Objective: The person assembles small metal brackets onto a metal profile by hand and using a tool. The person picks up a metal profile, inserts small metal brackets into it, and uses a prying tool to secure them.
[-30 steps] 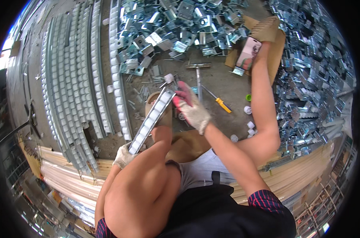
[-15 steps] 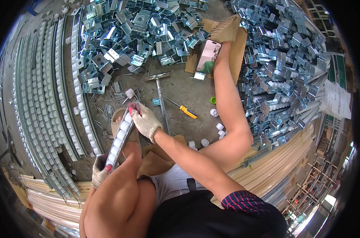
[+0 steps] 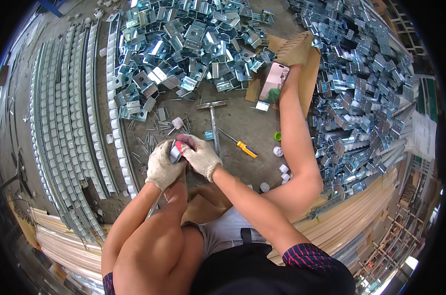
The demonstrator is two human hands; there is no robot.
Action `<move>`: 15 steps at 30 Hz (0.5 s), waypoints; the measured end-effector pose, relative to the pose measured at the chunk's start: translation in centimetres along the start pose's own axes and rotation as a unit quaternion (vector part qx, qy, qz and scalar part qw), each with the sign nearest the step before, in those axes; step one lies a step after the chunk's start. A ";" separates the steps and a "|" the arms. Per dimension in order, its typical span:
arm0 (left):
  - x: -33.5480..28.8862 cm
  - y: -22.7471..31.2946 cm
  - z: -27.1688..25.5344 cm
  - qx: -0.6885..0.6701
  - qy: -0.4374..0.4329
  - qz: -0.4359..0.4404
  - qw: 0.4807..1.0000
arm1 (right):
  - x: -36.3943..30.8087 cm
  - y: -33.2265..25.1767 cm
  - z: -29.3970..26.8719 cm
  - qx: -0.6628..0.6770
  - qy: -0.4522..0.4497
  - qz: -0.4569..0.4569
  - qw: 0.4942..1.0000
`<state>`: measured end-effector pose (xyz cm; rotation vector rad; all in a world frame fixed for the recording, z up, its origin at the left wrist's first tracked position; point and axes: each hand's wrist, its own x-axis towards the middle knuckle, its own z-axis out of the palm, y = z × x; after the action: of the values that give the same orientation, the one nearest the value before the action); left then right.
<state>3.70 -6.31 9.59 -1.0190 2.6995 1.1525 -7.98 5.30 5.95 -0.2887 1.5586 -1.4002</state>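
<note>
Both my hands wear knitted gloves and meet at the upper end of a roller track, a narrow metal channel with white rollers. My left hand (image 3: 163, 164) wraps round that end. My right hand (image 3: 201, 155) closes on it from the other side, its red-stained fingertips touching a small greyish piece (image 3: 175, 153) whose exact kind I cannot make out. Most of the track is hidden by my left forearm and leg; a thin metal strip of it (image 3: 154, 206) shows below the left wrist. A hammer (image 3: 213, 123) lies just beyond my hands, beside a yellow-handled screwdriver (image 3: 246, 148).
Metal brackets are heaped ahead (image 3: 198, 44) and at the right (image 3: 355, 88). Finished-looking roller tracks (image 3: 68, 118) lie in rows at the left. Loose pins (image 3: 146, 142), white rollers (image 3: 284, 168) and a green ring (image 3: 277, 136) dot the floor. A phone (image 3: 274, 82) rests by my right foot.
My left hand has moved up from the track's lower end to join the right hand at its upper end. The view has shifted slightly, so the surroundings appear further right and lower.
</note>
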 end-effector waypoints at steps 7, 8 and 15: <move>-0.4 0.7 0.3 0.042 0.026 0.011 0.999 | -0.6 -1.9 -2.0 0.017 0.029 0.011 0.999; -0.4 1.2 0.2 0.045 0.018 0.001 0.999 | 0.0 -1.2 -2.4 0.013 0.045 -0.011 0.999; -0.3 1.6 0.0 0.027 0.003 -0.025 0.999 | 1.8 -2.2 -7.1 0.099 0.106 -0.019 0.989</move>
<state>2.94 -5.33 10.70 -1.0768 2.6770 1.0632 -15.21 7.84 5.88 -0.0497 1.5740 -1.6450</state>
